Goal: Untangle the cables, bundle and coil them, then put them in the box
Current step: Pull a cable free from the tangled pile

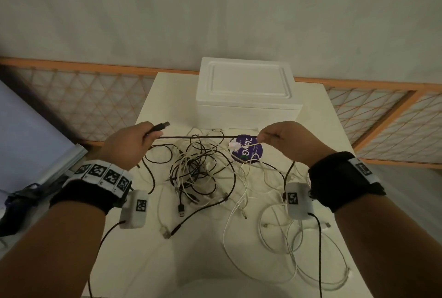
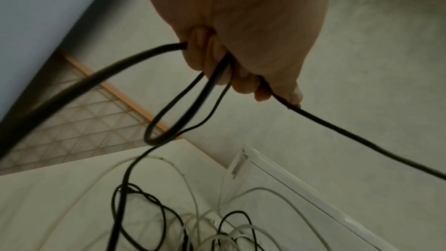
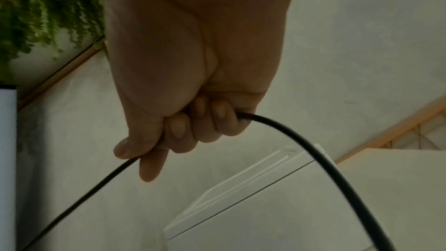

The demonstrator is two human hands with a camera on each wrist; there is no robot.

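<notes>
A black cable [image 1: 203, 137] is stretched taut between my two hands above the table. My left hand [image 1: 134, 144] grips its USB-plug end [image 1: 161, 126], and the left wrist view shows a loop of the black cable [image 2: 169, 119] hanging from the curled fingers [image 2: 217, 68]. My right hand [image 1: 279, 138] is fisted round the same black cable [image 3: 301, 140], which trails down past the wrist. Below the hands lies a tangle of black and white cables [image 1: 198, 173]. The white foam box [image 1: 246, 92] stands behind, its lid on.
A round purple sticker [image 1: 248, 149] lies under the right hand. Loose white cable loops [image 1: 299, 250] spread over the table's right front. The small white table [image 1: 148, 238] has a lattice fence [image 1: 91, 99] behind it and a blue surface [image 1: 28, 135] to the left.
</notes>
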